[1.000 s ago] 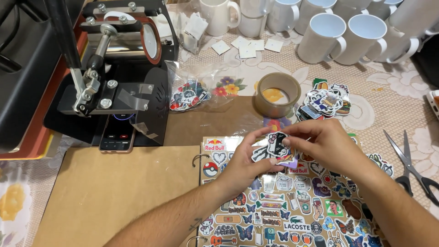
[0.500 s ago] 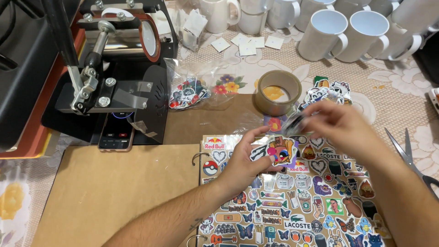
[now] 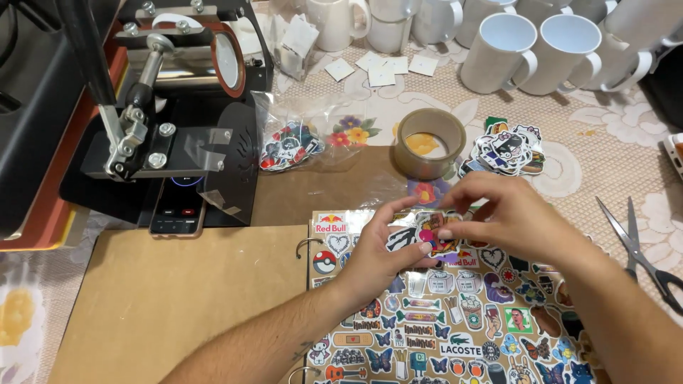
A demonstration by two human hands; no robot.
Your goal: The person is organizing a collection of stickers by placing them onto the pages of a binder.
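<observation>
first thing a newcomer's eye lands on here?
Probably the sticker sheet at bottom centre, crowded with colourful decals, where the left hand and right hand pinch a small sticker between them. Next, the black mug press at upper left and the row of white mugs along the top edge, with a tape roll and a loose sticker pile mid-table.

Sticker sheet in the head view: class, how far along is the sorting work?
Done: the sticker sheet is crowded with stickers. In hand: the left hand and right hand pinch a small sticker over its top edge. Left: a loose sticker pile and a bagged batch wait above.
</observation>
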